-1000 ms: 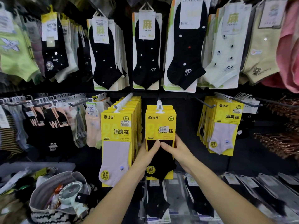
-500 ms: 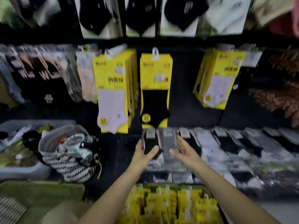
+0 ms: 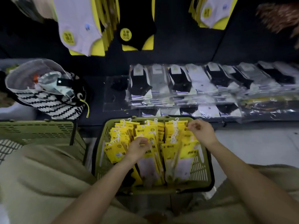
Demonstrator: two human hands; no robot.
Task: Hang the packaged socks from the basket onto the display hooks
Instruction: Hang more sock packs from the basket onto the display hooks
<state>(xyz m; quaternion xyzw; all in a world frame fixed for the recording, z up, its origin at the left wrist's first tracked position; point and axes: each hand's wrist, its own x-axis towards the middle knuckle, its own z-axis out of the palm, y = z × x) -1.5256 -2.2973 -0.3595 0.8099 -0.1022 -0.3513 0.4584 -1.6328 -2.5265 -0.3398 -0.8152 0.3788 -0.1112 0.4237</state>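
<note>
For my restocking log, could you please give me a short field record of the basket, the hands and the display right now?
Basket: green basket, packed with yellow sock packs
Left: left hand curled over the middle packs, grip unclear
Right: right hand curled at the far right packs, grip unclear
Display: black sock pack hangs between white sock packs

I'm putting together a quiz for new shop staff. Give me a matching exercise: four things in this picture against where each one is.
Things:
1 yellow sock packs
2 zigzag bag
3 clear-wrapped socks
4 black sock pack

Places:
A hanging at the top
B upright in the green basket
C flat in a row on the shelf
D at the far left, open-topped

Pairs: 1-B, 2-D, 3-C, 4-A
</note>
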